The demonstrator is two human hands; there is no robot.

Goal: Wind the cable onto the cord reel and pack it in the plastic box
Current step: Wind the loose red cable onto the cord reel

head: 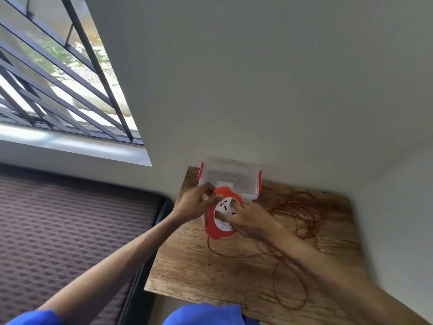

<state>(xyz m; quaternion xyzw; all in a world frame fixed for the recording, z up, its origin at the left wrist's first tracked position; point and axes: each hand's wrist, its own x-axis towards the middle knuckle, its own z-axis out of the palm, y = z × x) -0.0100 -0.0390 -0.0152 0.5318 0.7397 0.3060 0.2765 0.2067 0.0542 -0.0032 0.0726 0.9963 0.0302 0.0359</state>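
Both hands, left hand (195,204) and right hand (249,221), gripped the round red-and-white plastic cord reel (221,215), fingers hiding its rim, thin orange cable (302,214) blurry.

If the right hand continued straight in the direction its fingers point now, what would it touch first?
Its fingers already rest on the cord reel, pointing up-left. Past the reel, the line probably meets the left hand gripping its far rim; the plastic box stands slightly right of that line, though depth is unclear.
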